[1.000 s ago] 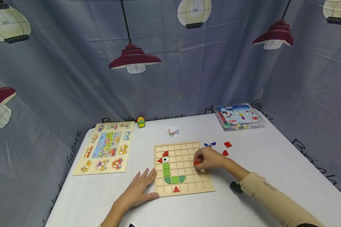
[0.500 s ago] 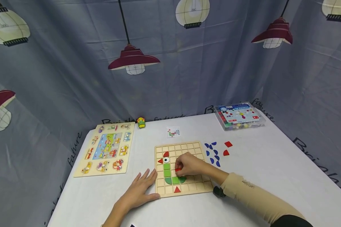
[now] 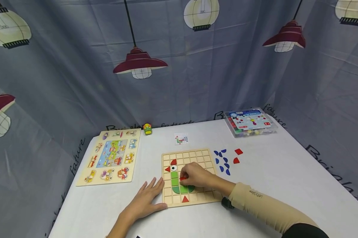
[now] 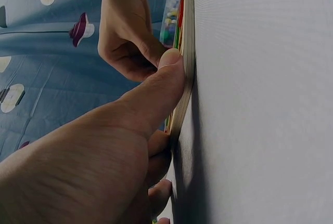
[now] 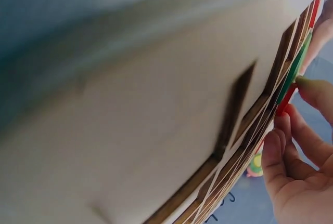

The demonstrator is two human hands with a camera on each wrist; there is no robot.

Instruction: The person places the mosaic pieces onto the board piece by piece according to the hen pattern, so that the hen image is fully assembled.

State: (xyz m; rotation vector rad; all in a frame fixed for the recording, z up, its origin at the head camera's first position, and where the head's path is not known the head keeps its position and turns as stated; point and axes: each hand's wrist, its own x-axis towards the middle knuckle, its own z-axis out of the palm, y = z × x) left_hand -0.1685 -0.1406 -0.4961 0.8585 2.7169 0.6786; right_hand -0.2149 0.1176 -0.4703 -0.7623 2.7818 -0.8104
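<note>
A wooden grid board (image 3: 198, 154) lies on the table. It bears a bird-like figure of green squares (image 3: 174, 181), rounded green tiles (image 3: 176, 190), an eye tile (image 3: 174, 168) and red tiles, including a red triangle (image 3: 185, 199) near its front edge. My left hand (image 3: 146, 198) lies spread at the board's left side; its thumb (image 4: 161, 81) touches the board's edge in the left wrist view. Over the figure, my right hand (image 3: 197, 175) pinches a red tile (image 5: 286, 100) between thumb and fingers, right by a green tile (image 5: 294, 70).
Several blue half-round tiles (image 3: 225, 159) and two red tiles (image 3: 237, 160) lie right of the board. Behind it is a picture card (image 3: 181, 138). A picture puzzle (image 3: 111, 155) lies at left, beside a small toy (image 3: 147, 129). A clear box (image 3: 250, 122) stands back right.
My right hand has moved left from the board's right side with the red tile, over the green tiles, uncovering the blue tiles. The left hand stays in place.
</note>
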